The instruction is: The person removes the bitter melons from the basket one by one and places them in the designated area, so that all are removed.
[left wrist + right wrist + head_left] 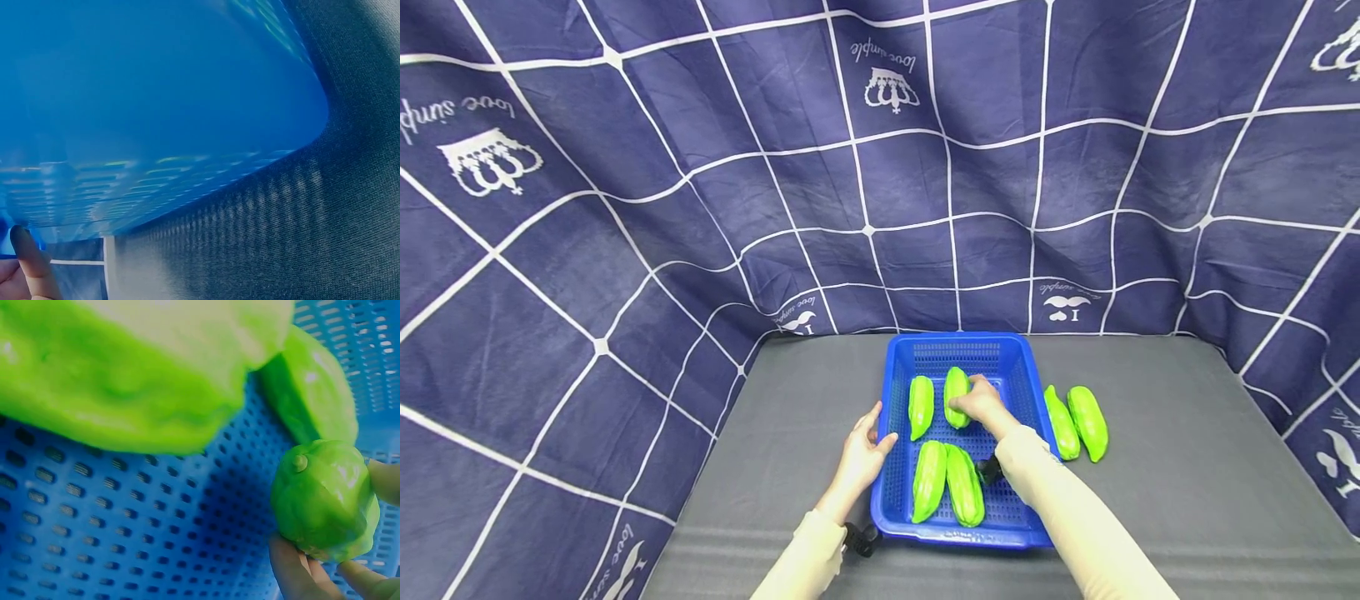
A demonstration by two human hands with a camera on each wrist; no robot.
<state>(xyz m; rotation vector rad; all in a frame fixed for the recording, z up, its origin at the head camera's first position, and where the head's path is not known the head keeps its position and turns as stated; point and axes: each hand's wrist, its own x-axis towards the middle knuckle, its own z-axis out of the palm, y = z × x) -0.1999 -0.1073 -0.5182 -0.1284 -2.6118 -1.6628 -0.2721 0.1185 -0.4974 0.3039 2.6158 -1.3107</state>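
My right hand (981,403) holds a bright green, lumpy bitter melon (957,392) over the far part of the blue basket (957,535). In the right wrist view its stem end faces the camera, with the thumb on one side and fingers (294,572) on the other. To its left in the basket lies another bitter melon (921,404). Two more, a left one (929,479) and a right one (964,483), lie side by side in the near part. My left hand (861,454) rests at the basket's left rim, thumb and fingers spread apart.
Two further bitter melons, one nearer (1062,425) and one farther right (1088,421), lie on the grey table (805,392) outside the basket's right wall. A blue curtain (985,183) with white lines hangs behind and along the sides.
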